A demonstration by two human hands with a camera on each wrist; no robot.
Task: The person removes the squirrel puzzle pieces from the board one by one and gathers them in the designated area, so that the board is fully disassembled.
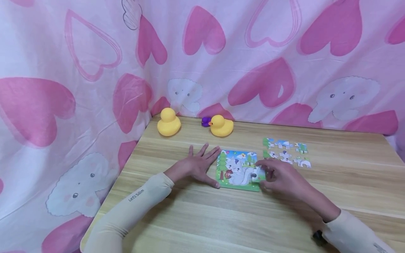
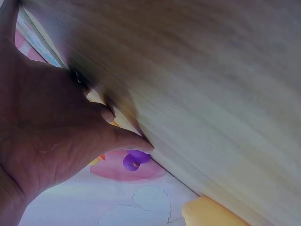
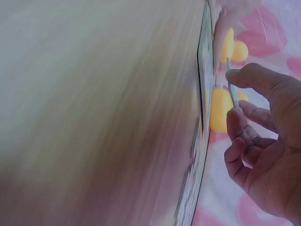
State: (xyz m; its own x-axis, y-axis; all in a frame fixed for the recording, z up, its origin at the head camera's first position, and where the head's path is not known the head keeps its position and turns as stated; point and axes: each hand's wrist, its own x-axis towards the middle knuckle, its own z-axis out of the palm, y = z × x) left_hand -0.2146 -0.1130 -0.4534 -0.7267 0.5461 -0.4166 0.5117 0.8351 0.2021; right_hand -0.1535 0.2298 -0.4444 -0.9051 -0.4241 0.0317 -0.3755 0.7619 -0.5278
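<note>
A square jigsaw puzzle (image 1: 238, 170) with a white squirrel, trees and blue sky lies on the wooden table. My left hand (image 1: 201, 167) rests with spread fingers along its left edge, fingertips at the upper left corner and thumb near the lower left. My right hand (image 1: 281, 176) pinches a puzzle piece (image 1: 260, 174) between thumb and fingers over the puzzle's right side. Seen edge-on in the right wrist view, the thin piece (image 3: 233, 94) stands above the board, its other fingers curled below. In the left wrist view, the left hand (image 2: 51, 122) lies flat beside the puzzle edge.
Several loose puzzle pieces (image 1: 285, 156) lie in two rows beyond the right hand. Two yellow rubber ducks (image 1: 169, 123) and a small purple duck (image 1: 206, 122) stand along the table's back edge. A pink heart-patterned curtain (image 1: 202, 63) hangs behind and to the left.
</note>
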